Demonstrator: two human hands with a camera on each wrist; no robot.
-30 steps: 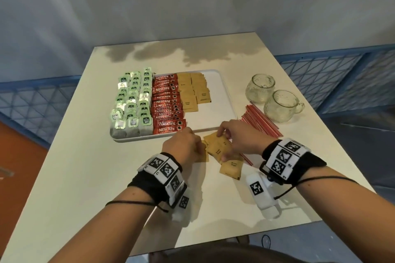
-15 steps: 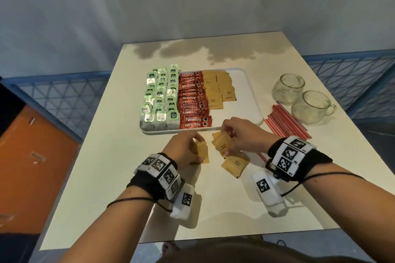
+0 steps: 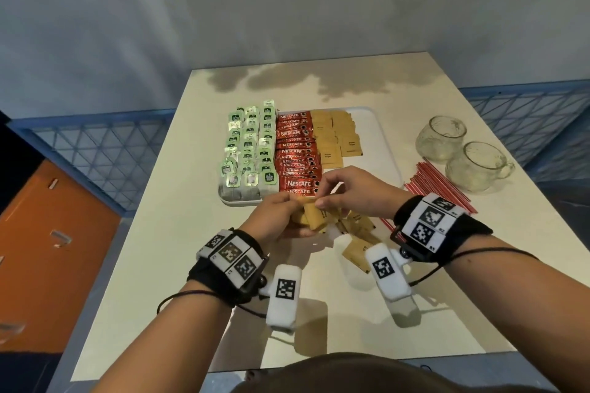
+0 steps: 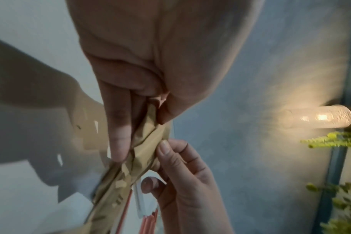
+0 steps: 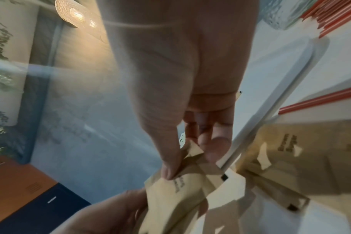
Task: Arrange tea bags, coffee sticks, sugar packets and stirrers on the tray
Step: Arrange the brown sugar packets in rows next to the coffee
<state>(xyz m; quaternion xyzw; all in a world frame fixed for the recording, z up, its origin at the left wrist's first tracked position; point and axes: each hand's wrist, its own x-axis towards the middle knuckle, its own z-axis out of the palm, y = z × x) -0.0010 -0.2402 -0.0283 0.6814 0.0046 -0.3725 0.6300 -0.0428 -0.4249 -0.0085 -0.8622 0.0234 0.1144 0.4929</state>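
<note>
Tray (image 3: 388,150), table centre: three tea bag (image 3: 250,150) columns, one coffee stick (image 3: 297,153) column, two sugar packet (image 3: 335,140) columns. Left hand (image 3: 274,217) grips packet bunch (image 3: 314,220) at tray's near edge; right hand (image 3: 354,191) pinches its top. Stirrers (image 3: 437,185), two cups (image 3: 475,166), right edge.

A cream counter (image 3: 319,313) stood against a grey-blue wall (image 3: 223,9), with blue lattice railing (image 3: 105,153) off its left and right edges, an orange panel (image 3: 48,249) lower left, and a lit wall lamp (image 4: 319,118).
</note>
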